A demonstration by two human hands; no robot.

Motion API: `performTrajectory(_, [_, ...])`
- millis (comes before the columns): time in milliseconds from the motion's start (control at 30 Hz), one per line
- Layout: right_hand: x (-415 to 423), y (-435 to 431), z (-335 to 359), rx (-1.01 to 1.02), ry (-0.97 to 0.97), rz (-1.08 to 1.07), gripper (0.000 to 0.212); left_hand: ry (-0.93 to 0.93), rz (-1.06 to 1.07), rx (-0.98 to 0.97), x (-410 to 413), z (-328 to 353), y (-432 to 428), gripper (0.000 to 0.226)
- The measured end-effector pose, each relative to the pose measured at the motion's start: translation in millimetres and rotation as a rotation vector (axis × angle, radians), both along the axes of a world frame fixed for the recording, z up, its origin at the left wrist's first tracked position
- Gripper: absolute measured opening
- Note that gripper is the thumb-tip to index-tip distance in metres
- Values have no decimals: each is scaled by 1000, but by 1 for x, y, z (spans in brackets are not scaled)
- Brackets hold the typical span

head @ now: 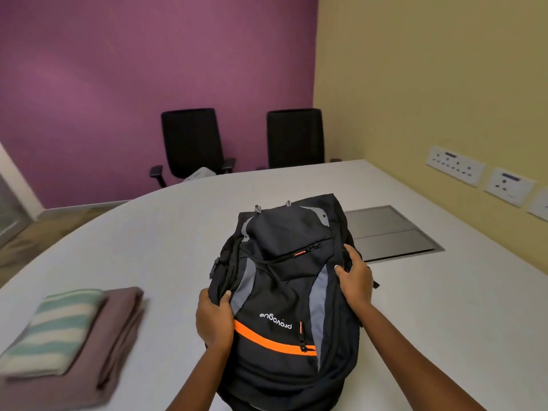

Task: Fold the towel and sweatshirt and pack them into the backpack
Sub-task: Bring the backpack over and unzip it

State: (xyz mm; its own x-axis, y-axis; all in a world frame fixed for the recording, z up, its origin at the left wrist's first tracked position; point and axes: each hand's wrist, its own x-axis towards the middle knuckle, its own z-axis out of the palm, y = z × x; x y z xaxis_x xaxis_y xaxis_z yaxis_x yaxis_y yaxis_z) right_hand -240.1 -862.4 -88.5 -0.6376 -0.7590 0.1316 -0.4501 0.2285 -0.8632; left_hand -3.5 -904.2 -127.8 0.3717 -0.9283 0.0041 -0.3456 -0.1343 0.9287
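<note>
Left hand [214,317] and right hand [354,280] are gripping the backpack [284,292] at 8 and 3 o'clock. Its limp fabric is likely sagging shut during packing, snagging the towel [56,327] and sweatshirt [112,336].

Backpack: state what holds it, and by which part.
Both hands grip the backpack: left hand on its left side, right hand on its right side.

The backpack [284,292] lies on the table [178,232], at its near middle. Left of it, well apart, the towel [56,327] lies on the sweatshirt [115,336]. A panel [391,229] sits in the table behind the backpack, to the right. 2 chairs [192,143] stand behind the table. Sockets [455,164] line the right wall [430,84].
</note>
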Motion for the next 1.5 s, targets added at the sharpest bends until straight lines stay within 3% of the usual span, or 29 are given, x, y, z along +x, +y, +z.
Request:
performTrajectory(200, [49, -30, -24, 104, 98, 156, 52, 39, 195, 136, 37, -37, 18, 29])
performTrajectory(467, [68, -26, -66, 370, 169, 206, 61, -44, 144, 292, 61, -78, 31, 37])
performTrajectory(633, [82, -14, -72, 658, 542, 150, 65, -389, 41, 314, 59, -84, 37, 62])
performTrajectory(767, [108, 2, -93, 612, 774, 184, 78, -789, -261, 107, 47, -78, 44, 75])
performTrajectory(833, [118, 11, -114, 585, 736, 224, 69, -885, -422, 0, 42, -88, 41, 75])
performTrajectory(900, [126, 23, -131, 578, 743, 290, 40, -1000, -562, -2, 37, -93, 43, 62])
performTrajectory(1000, [133, 37, -143, 619, 713, 350, 80, -1016, -722, 38, 35, -95, 46, 55])
performTrajectory(1033, [133, 40, -145, 627, 714, 340, 83, -1017, -769, 103, 34, -99, 47, 55])
performTrajectory(1100, [133, 47, -146, 668, 714, 349, 77, -1040, -786, 185, 34, -101, 48, 57])
performTrajectory(1367, [131, 64, -133, 719, 643, 338, 38, -1068, -764, 193, 28, -102, 50, 57])
performTrajectory(1433, [129, 67, -126, 620, 627, 233, 27, -1055, -764, 225, 24, -98, 52, 57])
performTrajectory(1500, [123, 70, -122, 525, 545, 80, 38, -1029, -759, 232, 19, -94, 54, 55])
